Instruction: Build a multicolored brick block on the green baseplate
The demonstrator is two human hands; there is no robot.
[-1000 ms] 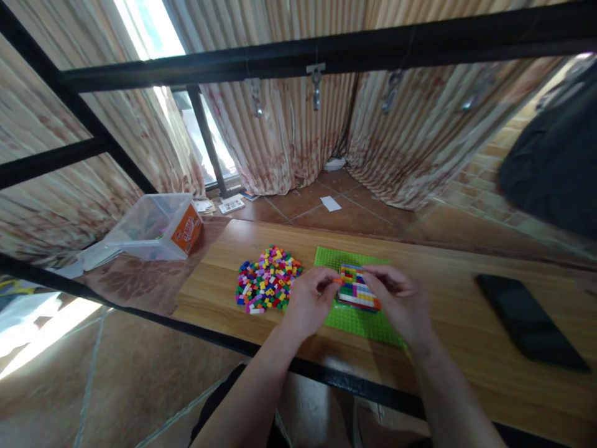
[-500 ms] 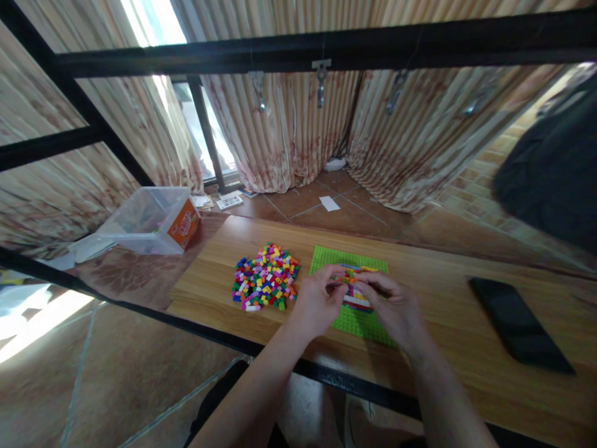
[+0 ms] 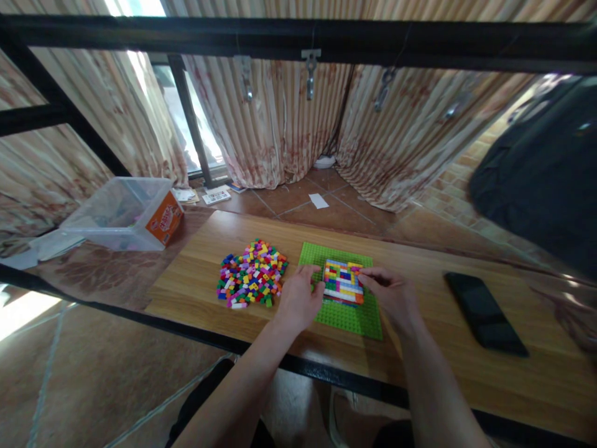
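A green studded baseplate (image 3: 347, 317) lies on the wooden table (image 3: 433, 348). On it stands a block of many-coloured small bricks (image 3: 342, 282). My left hand (image 3: 298, 297) rests against the block's left side, fingers curled, thumb at its edge. My right hand (image 3: 392, 297) touches the block's right side with pinched fingers; whether they hold a brick is hidden. A heap of loose coloured bricks (image 3: 252, 274) lies left of the plate, beside my left hand.
A black phone (image 3: 485, 314) lies flat on the table at the right. A clear plastic box with an orange label (image 3: 124, 214) sits on the floor at the left. Black metal bars (image 3: 298, 40) cross above and in front. Curtains (image 3: 289, 124) hang behind.
My hands have spread from over the brick block to its two sides, uncovering its top. The view has shifted, so everything sits a little more to the left.
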